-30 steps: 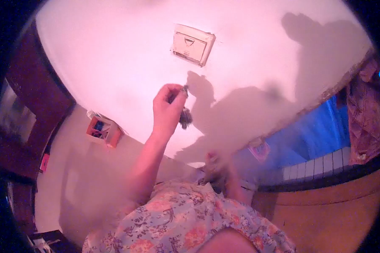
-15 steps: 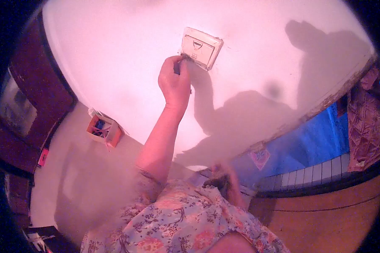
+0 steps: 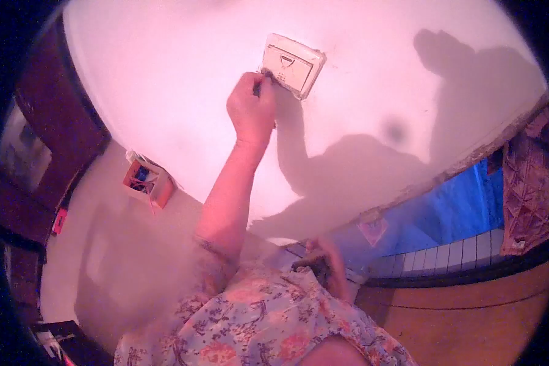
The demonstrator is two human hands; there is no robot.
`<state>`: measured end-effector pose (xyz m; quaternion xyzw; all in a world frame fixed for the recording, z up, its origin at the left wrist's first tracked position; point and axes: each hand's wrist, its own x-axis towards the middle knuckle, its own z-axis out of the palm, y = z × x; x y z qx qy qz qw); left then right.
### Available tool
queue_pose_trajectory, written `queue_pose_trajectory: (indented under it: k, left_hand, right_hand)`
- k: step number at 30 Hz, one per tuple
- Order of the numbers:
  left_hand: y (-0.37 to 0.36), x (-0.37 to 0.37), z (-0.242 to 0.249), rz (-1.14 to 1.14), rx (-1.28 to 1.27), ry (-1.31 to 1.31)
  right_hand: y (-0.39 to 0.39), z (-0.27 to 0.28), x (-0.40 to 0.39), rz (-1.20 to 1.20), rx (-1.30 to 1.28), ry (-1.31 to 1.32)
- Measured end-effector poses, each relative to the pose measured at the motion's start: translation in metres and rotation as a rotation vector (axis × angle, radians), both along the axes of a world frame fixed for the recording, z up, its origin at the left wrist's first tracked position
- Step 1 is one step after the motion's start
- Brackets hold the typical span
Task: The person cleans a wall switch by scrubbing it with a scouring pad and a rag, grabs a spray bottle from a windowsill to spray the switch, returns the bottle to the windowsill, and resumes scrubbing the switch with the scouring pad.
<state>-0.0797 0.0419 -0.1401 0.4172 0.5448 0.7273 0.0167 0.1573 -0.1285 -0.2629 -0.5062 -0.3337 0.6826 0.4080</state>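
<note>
Hands: two. Left hand (image 3: 250,113) grip closed on small dark tool (image 3: 257,87) at one wall plate (image 3: 291,63); right hand (image 3: 323,259) grip unclear.

The left hand (image 3: 250,110) has risen from mid-wall to the lower left corner of the wall switch plate (image 3: 291,63), its small dark object (image 3: 259,85) now touching the plate's edge

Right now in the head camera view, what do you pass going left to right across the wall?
Dark wooden frame → small orange box → raised left hand, closed on a small object too hidden to name → wall panel → patterned cloth.
</note>
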Motion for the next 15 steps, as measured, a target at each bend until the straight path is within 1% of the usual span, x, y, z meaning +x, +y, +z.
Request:
queue_pose_trajectory:
  k: [2,3,5,7,8,9,11,12,14,15]
  left_hand:
    - [0.0,-0.003,0.001,-0.011,-0.011,-0.046]
    - [0.0,-0.003,0.001,-0.026,-0.024,-0.093]
    - [-0.003,0.002,-0.002,0.007,-0.014,-0.048]
    - [-0.001,0.008,-0.011,0.107,0.128,0.329]
    - [-0.001,0.007,-0.01,0.11,0.137,0.356]
    - [-0.003,0.004,-0.008,0.115,0.134,0.356]
    - [-0.009,0.002,-0.002,0.044,0.014,0.237]
    - [-0.009,0.002,-0.001,0.047,0.015,0.237]
    - [-0.006,0.001,0.001,0.074,0.054,0.11]
    - [-0.007,0.002,0.001,0.073,0.055,0.109]
  right_hand:
    - [0.001,-0.004,0.002,-0.031,0.032,-0.044]
    - [0.005,-0.019,0.009,0.011,0.031,0.009]
    - [0.008,-0.027,0.015,0.053,0.03,0.063]
    - [0.008,-0.028,0.018,0.072,-0.064,0.062]
    - [0.009,-0.028,0.017,0.076,-0.067,0.063]
    - [0.01,-0.026,0.014,0.104,-0.017,0.038]
    - [0.006,-0.01,0.006,0.133,0.04,0.01]
    - [-0.002,0.011,-0.005,0.066,0.119,-0.068]
    - [-0.004,0.017,-0.006,-0.004,0.197,-0.146]
    - [-0.001,0.007,0.0,0.005,0.1,-0.056]
